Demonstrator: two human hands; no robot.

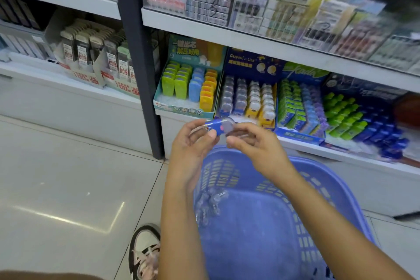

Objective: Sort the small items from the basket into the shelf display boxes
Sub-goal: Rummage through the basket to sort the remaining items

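Note:
My left hand [193, 141] pinches a small blue item with a clear round cap [219, 127], held above the purple basket [322, 191]. My right hand [254, 143] grips the same item from its right side, fingers curled round clear wrapping. Several more small wrapped items [210, 204] lie in the basket's left corner. Just beyond my hands, on the lowest shelf, stands the dark blue display box [247, 98] with rows of matching blue and yellow items.
A teal box of green, blue and orange items [188, 84] stands to the left of the dark blue one. Boxes of green, blue and purple items [302, 104] fill the shelf to the right. A dark upright post [141, 63] divides the shelves. My shoe [145, 252] rests on the tiled floor.

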